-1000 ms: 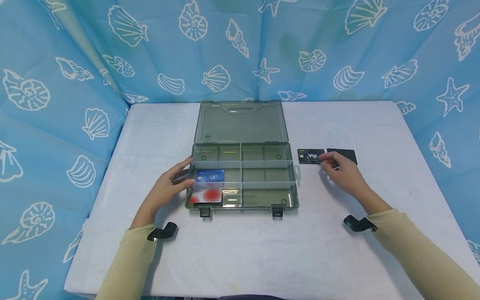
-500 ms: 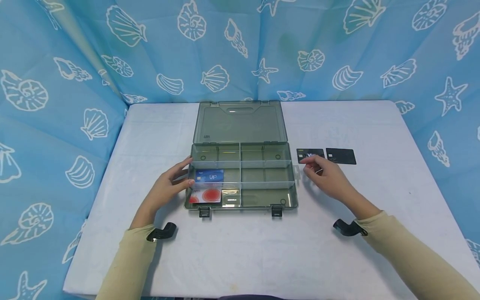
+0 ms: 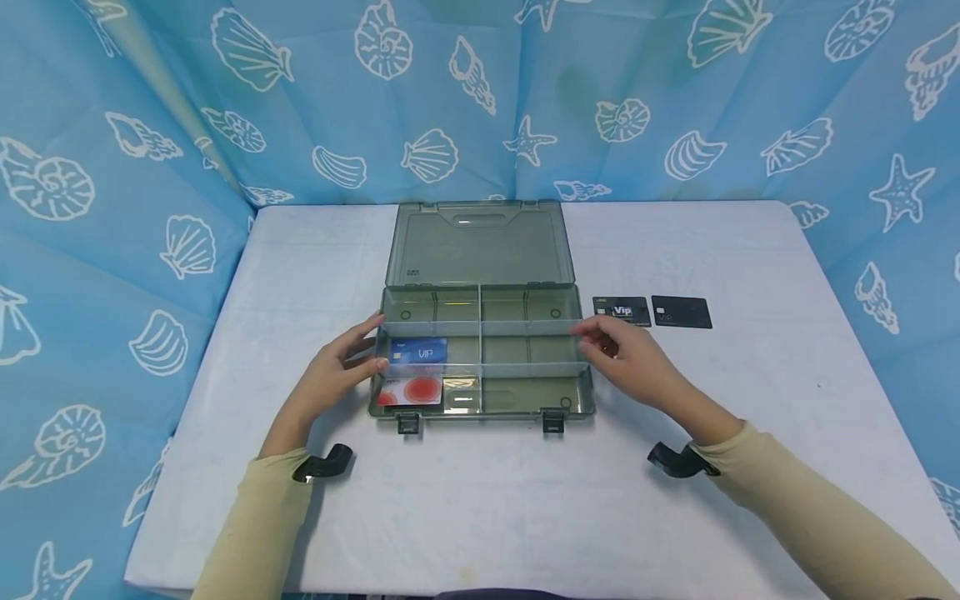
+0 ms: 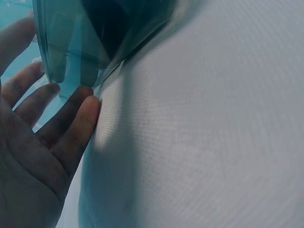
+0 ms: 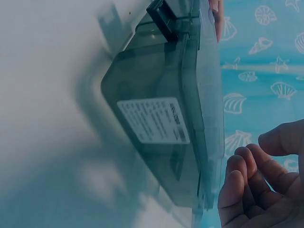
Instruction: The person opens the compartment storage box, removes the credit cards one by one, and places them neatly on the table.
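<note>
While the left hand (image 3: pixel 330 371) rests, fingers relaxed, against the left side of the compartment box (image 3: pixel 536 392), the right hand (image 3: pixel 626 358) is at its right edge, loosely bent, grasping nothing (contact: cannot tell). Blue card (image 3: pixel 418 351) in left middle compartment; red-and-white card (image 3: pixel 410 391) in left front. White-lettered black card (image 3: pixel 622 311) and darker black card (image 3: pixel 682 312) lie on the table (image 3: pixel 480 508), right of box.

Left hand (image 3: pixel 328 375) with fingers (image 4: pixel 79 126) spread, right hand (image 3: pixel 636 357) with fingers (image 5: pixel 232 187) loosely curled, both sleeved forearms (image 3: pixel 258 521) angled inward.
</note>
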The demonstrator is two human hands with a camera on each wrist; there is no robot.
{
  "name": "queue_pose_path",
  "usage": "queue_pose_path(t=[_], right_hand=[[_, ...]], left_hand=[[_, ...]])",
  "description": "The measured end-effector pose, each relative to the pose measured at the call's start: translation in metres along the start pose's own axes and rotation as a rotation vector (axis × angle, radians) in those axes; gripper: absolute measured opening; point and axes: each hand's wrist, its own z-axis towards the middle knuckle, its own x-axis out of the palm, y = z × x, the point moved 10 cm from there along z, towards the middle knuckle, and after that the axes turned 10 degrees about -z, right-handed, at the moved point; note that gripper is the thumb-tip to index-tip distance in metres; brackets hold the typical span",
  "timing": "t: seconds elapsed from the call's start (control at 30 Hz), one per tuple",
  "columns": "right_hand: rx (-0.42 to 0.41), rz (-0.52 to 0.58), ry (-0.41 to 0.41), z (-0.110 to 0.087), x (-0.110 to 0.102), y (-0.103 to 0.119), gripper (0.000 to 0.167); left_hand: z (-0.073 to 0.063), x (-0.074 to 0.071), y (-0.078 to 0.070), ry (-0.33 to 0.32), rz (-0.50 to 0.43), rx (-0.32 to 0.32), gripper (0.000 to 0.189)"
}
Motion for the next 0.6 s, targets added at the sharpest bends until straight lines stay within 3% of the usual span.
queue_pose_path(t=[0.6], right_hand=[[-0.034,0.06,0.062,0.021,0.019,0.027,0.029]], left_hand=[[0.0,-0.001,0.003,0.002,0.014,-0.026,0.074]])
